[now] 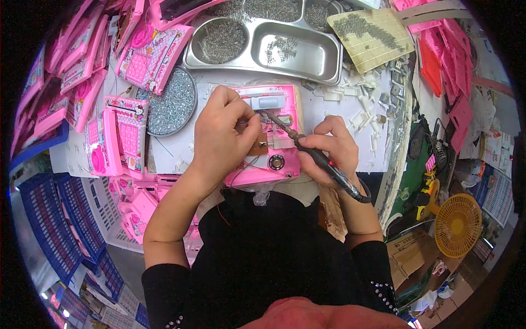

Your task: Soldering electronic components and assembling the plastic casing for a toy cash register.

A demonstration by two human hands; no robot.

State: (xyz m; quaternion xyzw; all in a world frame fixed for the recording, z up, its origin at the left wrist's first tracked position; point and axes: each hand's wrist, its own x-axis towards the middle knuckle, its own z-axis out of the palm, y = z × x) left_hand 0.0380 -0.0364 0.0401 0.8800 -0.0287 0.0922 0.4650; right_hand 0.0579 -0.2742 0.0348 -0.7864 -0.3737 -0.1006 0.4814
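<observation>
A pink plastic housing (291, 104) lies in front of me with its inside facing up. It carries a small brown circuit board (258, 147), a round black speaker-like part (276, 162), a grey-white rectangular part (268, 102) and loose thin wires. My right hand (341, 143) is closed around the black handle of a soldering iron (332, 169). The iron's metal tip points up and left, over the upper middle of the housing. Close to that tip, the fingers of my left hand (219, 129) are pinched together; what they hold is too small and hidden to name.
Beyond the housing is a steel tray (293, 68) with small metal parts; a round dish of screws (171, 104) sits left of it. Pink housings (123, 134) are stacked left. White plastic pieces (359, 118) and a yellow card (372, 41) lie right. A fan (458, 225) stands lower right.
</observation>
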